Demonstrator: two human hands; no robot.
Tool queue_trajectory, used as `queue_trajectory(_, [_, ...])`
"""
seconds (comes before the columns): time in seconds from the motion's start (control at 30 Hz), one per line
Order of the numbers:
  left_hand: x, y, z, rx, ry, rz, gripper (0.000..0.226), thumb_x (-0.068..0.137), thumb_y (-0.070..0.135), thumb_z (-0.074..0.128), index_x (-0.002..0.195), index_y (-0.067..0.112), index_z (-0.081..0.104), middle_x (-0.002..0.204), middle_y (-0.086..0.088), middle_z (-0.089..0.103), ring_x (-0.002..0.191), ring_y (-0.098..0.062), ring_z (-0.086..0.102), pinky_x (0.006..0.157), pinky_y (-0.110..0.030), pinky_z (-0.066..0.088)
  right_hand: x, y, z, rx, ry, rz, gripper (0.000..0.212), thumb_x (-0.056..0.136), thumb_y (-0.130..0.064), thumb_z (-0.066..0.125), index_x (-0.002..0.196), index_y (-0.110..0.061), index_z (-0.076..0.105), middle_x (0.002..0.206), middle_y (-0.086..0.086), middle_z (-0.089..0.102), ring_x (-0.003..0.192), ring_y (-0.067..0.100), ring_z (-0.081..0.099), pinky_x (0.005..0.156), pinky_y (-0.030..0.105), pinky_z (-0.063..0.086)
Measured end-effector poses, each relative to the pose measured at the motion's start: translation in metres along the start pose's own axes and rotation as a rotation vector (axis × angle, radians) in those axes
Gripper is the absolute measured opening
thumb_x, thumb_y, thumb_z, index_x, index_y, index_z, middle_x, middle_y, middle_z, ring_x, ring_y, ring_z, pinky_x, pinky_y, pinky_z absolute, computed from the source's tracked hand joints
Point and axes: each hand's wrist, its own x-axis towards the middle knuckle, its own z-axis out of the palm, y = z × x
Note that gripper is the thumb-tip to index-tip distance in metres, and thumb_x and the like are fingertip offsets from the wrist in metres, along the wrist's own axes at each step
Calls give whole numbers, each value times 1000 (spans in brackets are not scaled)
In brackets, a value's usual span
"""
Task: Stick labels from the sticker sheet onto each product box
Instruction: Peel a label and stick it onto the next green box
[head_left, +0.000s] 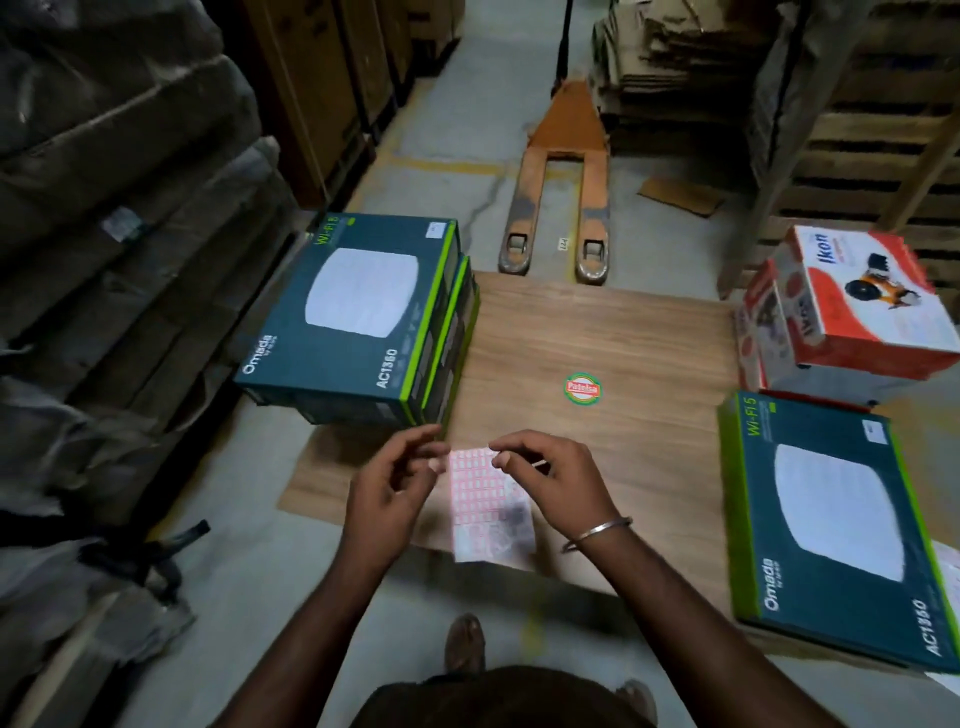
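Here, both hands hold the pink sticker sheet above the wooden counter: left hand fingers pinching its left edge, right hand fingers pinching a label at its top. Omada boxes stand stacked at left and right.

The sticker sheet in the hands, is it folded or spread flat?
Spread, not folded: the sticker sheet hangs open between the left hand and right hand, its label rows showing.
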Motion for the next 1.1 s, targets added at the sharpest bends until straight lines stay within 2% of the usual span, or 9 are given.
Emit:
queue_trajectory(0.23, [50,13,-90,38,262,153,25,101,2,64,122,11,71,118,-2,76,112,-20,72,99,-36,55,34,-32,64,141,80,97,21,95,-16,72,115,-23,77,99,-13,77,91,5,69,82,32,57])
queue_trajectory(0.4, [88,-7,-141,261,520,87,41,100,17,67,140,17,59,139,-1,56,123,-10,58,102,-21,45,57,-46,93,204,110,239,43,82,-53,69,121,-34,69,88,-17,70,88,10,68,87,48,59])
queue_trajectory(0.5, [104,-29,-159,186,505,-168,50,102,37,64,148,20,53,148,-3,52,133,-17,53,110,-33,43,67,-52,105,191,124,261,43,90,-48,71,129,-31,67,92,-13,67,87,10,67,91,52,59])
queue_trajectory(0.57, [110,-37,-164,63,459,-267,44,104,40,60,144,22,58,138,-1,61,127,-19,58,104,-35,47,71,-56,112,184,147,233,49,89,-49,70,134,-30,65,100,-7,66,87,7,64,92,49,58])
queue_trajectory(0.67, [115,-39,-165,8,437,-287,35,104,36,60,137,22,62,125,0,64,114,-17,60,93,-32,46,76,-59,120,121,192,213,67,85,-58,67,143,-26,61,115,0,62,105,8,66,101,37,54])
queue_trajectory(0.8, [115,-37,-157,-30,472,-299,33,99,35,69,127,21,58,120,0,64,107,-16,62,85,-29,49,76,-62,131,144,248,210,52,96,-29,74,145,-21,60,122,1,61,120,6,62,113,29,43])
queue_trajectory(0.93, [111,-21,-137,-78,524,-238,37,97,32,74,126,18,56,112,9,64,95,2,63,76,-20,52,77,-69,135,146,453,153,54,94,-21,76,145,-23,60,118,-1,61,113,-7,59,97,8,41])
queue_trajectory(1.0, [110,-15,-129,-123,529,-191,36,95,34,76,123,22,57,111,13,65,97,0,65,83,-26,56,82,-75,126,150,530,133,54,92,-21,77,144,-25,62,117,-3,62,112,-4,60,98,12,44])
queue_trajectory(1.1, [113,-9,-116,-185,507,-134,37,86,45,79,115,30,61,115,6,70,106,-14,69,90,-39,59,85,-79,104,205,590,146,49,89,-23,79,137,-28,68,118,-8,65,114,1,63,106,33,51])
